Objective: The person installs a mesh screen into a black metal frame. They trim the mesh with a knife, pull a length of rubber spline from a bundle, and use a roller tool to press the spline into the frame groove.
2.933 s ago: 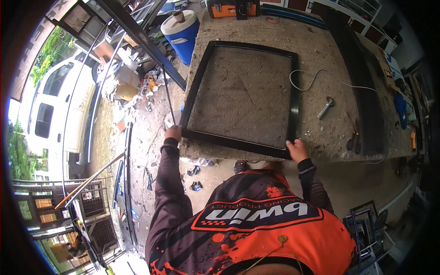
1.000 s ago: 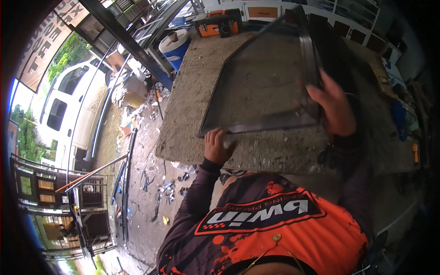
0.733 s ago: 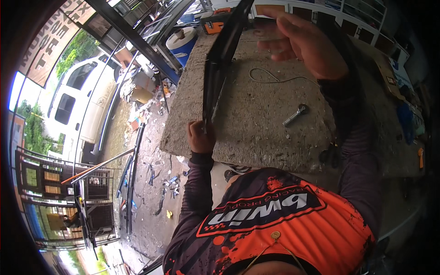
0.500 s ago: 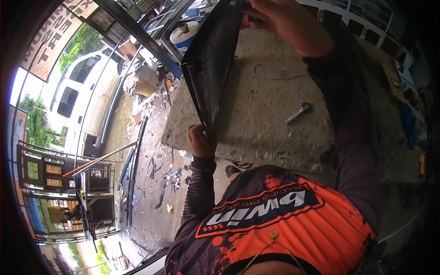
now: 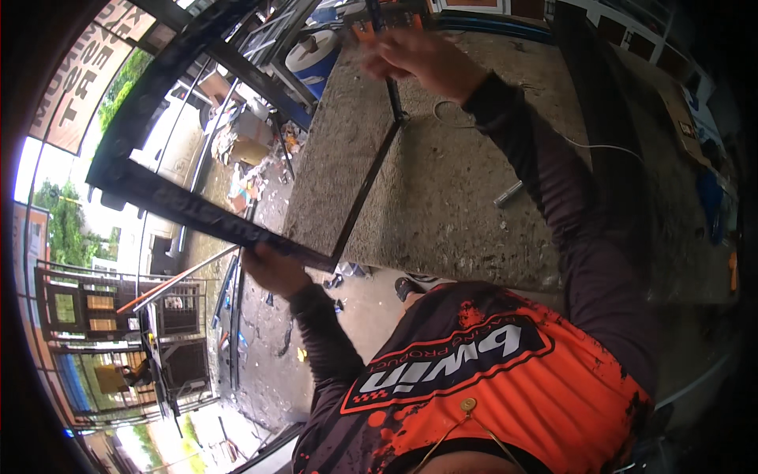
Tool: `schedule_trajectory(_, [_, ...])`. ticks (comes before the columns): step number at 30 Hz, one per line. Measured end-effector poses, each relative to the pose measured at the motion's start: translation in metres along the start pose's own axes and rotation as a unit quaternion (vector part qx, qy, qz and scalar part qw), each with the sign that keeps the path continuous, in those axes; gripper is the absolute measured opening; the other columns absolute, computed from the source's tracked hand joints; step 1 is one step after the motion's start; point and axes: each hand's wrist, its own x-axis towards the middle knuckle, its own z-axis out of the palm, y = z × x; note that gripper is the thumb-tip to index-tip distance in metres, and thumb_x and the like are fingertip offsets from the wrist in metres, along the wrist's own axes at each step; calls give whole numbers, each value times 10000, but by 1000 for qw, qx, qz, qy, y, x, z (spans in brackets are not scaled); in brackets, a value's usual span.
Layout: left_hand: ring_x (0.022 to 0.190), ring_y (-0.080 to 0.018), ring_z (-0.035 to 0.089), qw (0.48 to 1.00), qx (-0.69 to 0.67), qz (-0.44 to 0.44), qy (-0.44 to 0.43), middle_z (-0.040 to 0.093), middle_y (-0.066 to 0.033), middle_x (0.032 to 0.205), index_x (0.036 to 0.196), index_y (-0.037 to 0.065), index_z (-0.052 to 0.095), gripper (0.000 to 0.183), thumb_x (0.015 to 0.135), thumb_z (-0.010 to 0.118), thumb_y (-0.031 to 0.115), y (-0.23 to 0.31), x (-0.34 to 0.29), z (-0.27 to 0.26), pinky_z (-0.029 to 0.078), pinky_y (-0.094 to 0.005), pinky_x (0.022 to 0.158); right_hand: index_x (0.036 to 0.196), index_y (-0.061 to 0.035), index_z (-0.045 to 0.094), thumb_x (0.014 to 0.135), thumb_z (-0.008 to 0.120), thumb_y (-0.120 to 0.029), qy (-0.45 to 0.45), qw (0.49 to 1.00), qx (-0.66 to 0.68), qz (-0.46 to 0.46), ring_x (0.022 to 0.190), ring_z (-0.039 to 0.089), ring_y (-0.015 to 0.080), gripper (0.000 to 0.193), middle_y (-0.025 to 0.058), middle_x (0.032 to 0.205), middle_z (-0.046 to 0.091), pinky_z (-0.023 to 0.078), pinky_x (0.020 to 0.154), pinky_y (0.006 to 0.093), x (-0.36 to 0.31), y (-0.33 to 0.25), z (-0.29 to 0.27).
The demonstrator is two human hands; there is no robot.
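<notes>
A dark rectangular frame stands tilted over the left side of the worn wooden tabletop, its open middle showing the ground beyond. My left hand is closed round its near bar, close to the lower corner. At the far bar, my right hand lies across the frame; its fingertips are blurred, and whether they grip cannot be made out. A metal tool with a cylindrical handle lies on the tabletop, partly covered by my right forearm. A thin pale cord runs out from under that forearm.
A blue and white drum-shaped container stands past the far left table corner. Scraps and a cardboard box litter the ground on the left. A long dark bar runs along the table's right side. A white van is parked outside.
The frame has turned from nearly edge-on to showing its open middle, and swung left. My left hand moved left with it. My right hand came nearer and left, its forearm now over the tool.
</notes>
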Motion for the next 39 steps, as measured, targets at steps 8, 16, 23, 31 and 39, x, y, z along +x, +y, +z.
schedule_trajectory(8, [898, -250, 631, 966, -183, -180, 29, 618, -192, 1067, 1218, -84, 530, 367, 1017, 513, 223, -50, 32, -97, 538, -326, 791, 1427, 92, 309, 1001, 465, -449, 129, 914, -88, 374, 1383, 330, 391, 706, 316, 1458, 331, 296, 1127, 436, -132, 155, 120])
schedule_trajectory(16, [876, -455, 589, 914, 337, 175, 142, 595, -280, 960, 1028, -77, 553, 375, 986, 534, 295, 28, 43, -95, 487, -527, 759, 1531, -4, 80, 985, 384, -579, -123, 978, 69, 152, 1491, 66, 345, 849, 223, 1607, 3, 97, 1196, 420, -61, 157, 183])
schedule_trajectory(23, [930, -281, 575, 960, -16, 281, -16, 608, -112, 944, 1016, 45, 580, 158, 877, 625, 103, 48, -18, -6, 432, -407, 843, 1545, -52, 48, 873, 566, -641, 32, 867, 495, -53, 1461, 226, 297, 1032, 141, 1615, 97, 245, 1161, 468, -85, -15, 145])
schedule_trajectory(31, [1035, -278, 545, 828, -6, 328, -455, 594, -65, 1062, 1058, 107, 626, 286, 784, 684, 164, 16, -172, 47, 405, -447, 895, 1094, -13, 589, 988, 570, -304, 344, 693, 469, 427, 882, 653, 204, 310, 103, 1076, 635, 583, 749, 362, -259, 92, 152])
schedule_trajectory(39, [1183, -390, 494, 879, 18, 126, -460, 540, -198, 1258, 1172, 55, 576, 385, 853, 659, 253, -95, -95, 121, 419, -496, 987, 873, -21, 551, 986, 549, -372, 127, 698, 240, 663, 772, 679, 205, 369, 83, 774, 625, 567, 603, 336, -308, 133, 142])
